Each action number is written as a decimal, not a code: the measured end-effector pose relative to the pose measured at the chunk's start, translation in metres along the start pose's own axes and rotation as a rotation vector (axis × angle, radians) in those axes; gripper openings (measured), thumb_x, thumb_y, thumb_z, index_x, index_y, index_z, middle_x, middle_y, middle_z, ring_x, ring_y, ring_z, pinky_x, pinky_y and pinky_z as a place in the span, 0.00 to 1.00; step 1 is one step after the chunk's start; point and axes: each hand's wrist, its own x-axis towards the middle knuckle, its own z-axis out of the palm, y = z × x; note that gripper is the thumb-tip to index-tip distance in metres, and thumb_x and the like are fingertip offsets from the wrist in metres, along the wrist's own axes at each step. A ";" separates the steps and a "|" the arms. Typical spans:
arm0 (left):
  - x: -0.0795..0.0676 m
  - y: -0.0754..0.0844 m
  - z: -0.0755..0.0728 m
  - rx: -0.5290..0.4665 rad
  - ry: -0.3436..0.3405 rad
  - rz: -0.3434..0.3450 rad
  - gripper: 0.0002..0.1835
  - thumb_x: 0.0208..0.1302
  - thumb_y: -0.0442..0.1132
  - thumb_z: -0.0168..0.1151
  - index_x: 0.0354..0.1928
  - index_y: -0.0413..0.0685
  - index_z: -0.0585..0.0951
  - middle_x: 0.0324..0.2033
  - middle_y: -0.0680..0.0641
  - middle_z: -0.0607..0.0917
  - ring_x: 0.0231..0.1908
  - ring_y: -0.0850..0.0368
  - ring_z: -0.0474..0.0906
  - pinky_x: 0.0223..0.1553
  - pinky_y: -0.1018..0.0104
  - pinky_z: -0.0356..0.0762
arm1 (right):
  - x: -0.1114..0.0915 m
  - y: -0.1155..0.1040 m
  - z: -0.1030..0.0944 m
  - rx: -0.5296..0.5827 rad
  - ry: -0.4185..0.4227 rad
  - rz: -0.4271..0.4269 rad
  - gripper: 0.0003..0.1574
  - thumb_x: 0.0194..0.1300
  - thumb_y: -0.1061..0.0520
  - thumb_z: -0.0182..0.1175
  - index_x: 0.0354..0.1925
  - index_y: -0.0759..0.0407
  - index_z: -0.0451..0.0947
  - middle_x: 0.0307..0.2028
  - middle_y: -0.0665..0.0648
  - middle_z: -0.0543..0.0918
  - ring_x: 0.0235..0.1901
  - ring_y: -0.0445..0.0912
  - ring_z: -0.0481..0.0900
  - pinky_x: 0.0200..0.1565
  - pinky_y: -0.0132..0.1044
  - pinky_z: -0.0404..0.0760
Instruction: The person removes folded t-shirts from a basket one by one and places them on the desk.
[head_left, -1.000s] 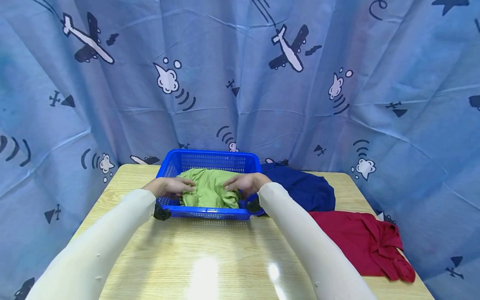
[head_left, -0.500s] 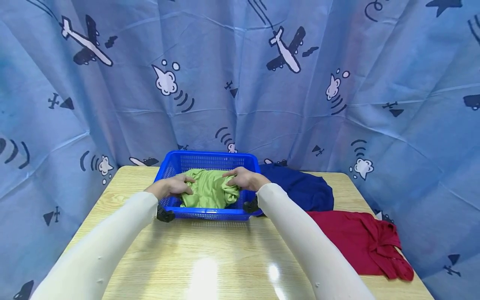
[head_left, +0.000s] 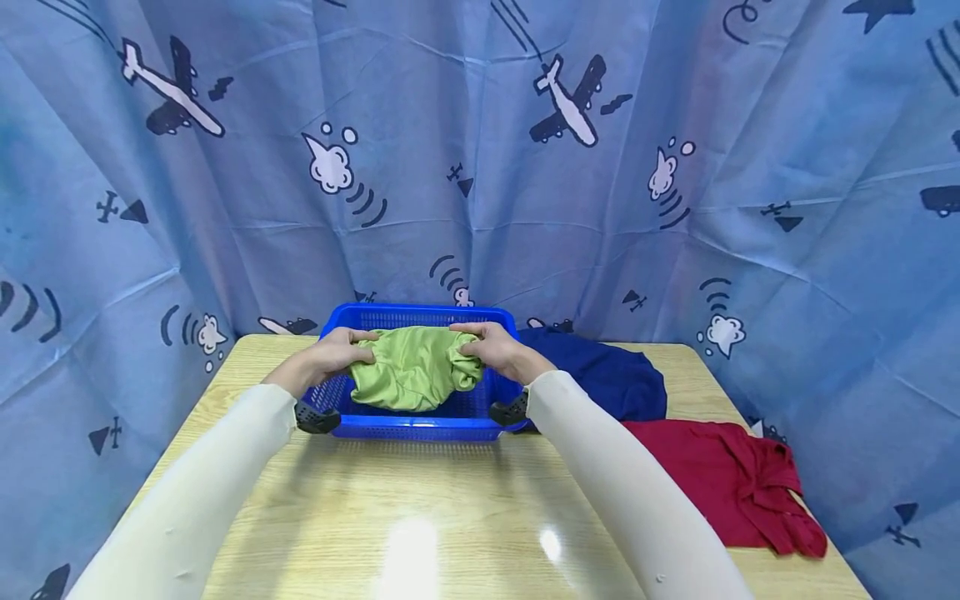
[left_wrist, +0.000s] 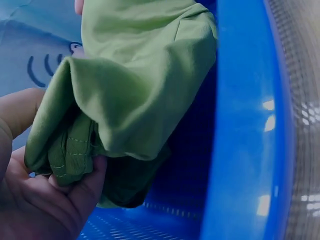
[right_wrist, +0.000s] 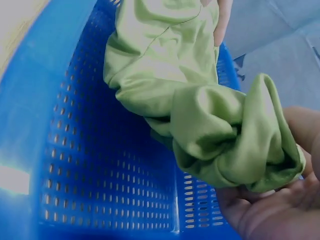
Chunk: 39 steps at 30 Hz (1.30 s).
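A crumpled light green garment (head_left: 412, 367) is held up between both hands, over the blue plastic basket (head_left: 420, 427). My left hand (head_left: 330, 354) grips its left end; in the left wrist view the fingers (left_wrist: 90, 187) curl beneath a stitched, folded edge. At the other end my right hand (head_left: 498, 348) pinches a bunched part, thumb above and fingers under it in the right wrist view. Below the garment, the basket's perforated floor (right_wrist: 125, 190) shows in the right wrist view.
A dark blue cloth (head_left: 600, 375) lies right of the basket, partly behind the right forearm. Nearer on the right is a red garment (head_left: 720, 483), spread on the wooden table (head_left: 337, 517). A patterned blue curtain (head_left: 420, 167) hangs behind the table.
Both hands have taken hold of the green garment and raised it from the basket's floor. More of the basket's inside shows beneath it now.
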 end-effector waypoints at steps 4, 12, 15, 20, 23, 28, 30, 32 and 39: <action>-0.004 0.004 -0.005 -0.016 -0.001 0.017 0.37 0.61 0.29 0.55 0.72 0.36 0.58 0.27 0.59 0.75 0.19 0.70 0.70 0.26 0.76 0.74 | -0.007 -0.006 -0.002 -0.022 0.043 -0.024 0.32 0.67 0.64 0.54 0.67 0.46 0.69 0.73 0.52 0.63 0.40 0.42 0.72 0.35 0.32 0.70; -0.019 0.014 -0.013 -0.071 -0.001 0.044 0.38 0.60 0.28 0.56 0.73 0.41 0.58 0.40 0.53 0.81 0.28 0.70 0.77 0.31 0.76 0.79 | -0.018 -0.012 -0.005 -0.027 0.073 -0.064 0.35 0.65 0.66 0.53 0.67 0.45 0.68 0.72 0.53 0.64 0.28 0.42 0.68 0.30 0.33 0.66; -0.024 0.015 -0.015 -0.094 0.000 0.049 0.37 0.62 0.28 0.55 0.74 0.42 0.57 0.48 0.48 0.80 0.31 0.69 0.80 0.34 0.75 0.80 | -0.021 -0.013 -0.006 -0.033 0.072 -0.075 0.35 0.65 0.65 0.53 0.68 0.45 0.68 0.71 0.53 0.64 0.24 0.41 0.64 0.29 0.34 0.65; -0.028 0.017 -0.014 -0.137 -0.007 0.055 0.37 0.63 0.28 0.54 0.74 0.43 0.56 0.45 0.53 0.83 0.33 0.68 0.82 0.36 0.74 0.82 | -0.029 -0.015 -0.009 -0.027 0.084 -0.092 0.34 0.65 0.65 0.53 0.67 0.45 0.69 0.67 0.55 0.69 0.25 0.41 0.67 0.30 0.33 0.67; -0.029 0.023 -0.013 -0.143 0.000 0.077 0.37 0.63 0.29 0.55 0.74 0.43 0.56 0.40 0.57 0.84 0.31 0.68 0.82 0.33 0.74 0.81 | -0.033 -0.016 -0.013 -0.008 0.088 -0.105 0.34 0.64 0.66 0.53 0.66 0.45 0.69 0.64 0.56 0.72 0.28 0.41 0.69 0.30 0.32 0.68; -0.033 0.034 -0.010 -0.155 -0.011 0.118 0.37 0.63 0.28 0.55 0.74 0.44 0.56 0.44 0.56 0.83 0.34 0.68 0.82 0.36 0.74 0.82 | -0.040 -0.019 -0.021 0.029 0.107 -0.133 0.35 0.63 0.67 0.52 0.66 0.46 0.70 0.63 0.56 0.74 0.30 0.39 0.72 0.30 0.30 0.70; -0.034 0.036 -0.010 -0.163 -0.017 0.125 0.37 0.63 0.28 0.55 0.74 0.44 0.56 0.46 0.54 0.82 0.36 0.68 0.82 0.37 0.74 0.82 | -0.042 -0.020 -0.023 0.040 0.119 -0.145 0.35 0.63 0.66 0.52 0.66 0.45 0.70 0.63 0.54 0.74 0.31 0.38 0.73 0.30 0.30 0.71; -0.036 0.037 -0.010 -0.168 -0.014 0.125 0.37 0.64 0.28 0.55 0.74 0.44 0.56 0.48 0.54 0.81 0.37 0.68 0.82 0.38 0.74 0.82 | -0.044 -0.021 -0.025 0.053 0.122 -0.156 0.34 0.63 0.65 0.52 0.66 0.45 0.70 0.61 0.55 0.76 0.32 0.37 0.75 0.30 0.29 0.73; -0.043 0.037 -0.009 -0.160 -0.012 0.126 0.38 0.64 0.29 0.56 0.75 0.45 0.55 0.53 0.50 0.77 0.37 0.69 0.81 0.38 0.75 0.81 | -0.052 -0.021 -0.029 0.065 0.108 -0.182 0.34 0.64 0.65 0.52 0.67 0.46 0.69 0.60 0.57 0.78 0.38 0.36 0.79 0.34 0.29 0.78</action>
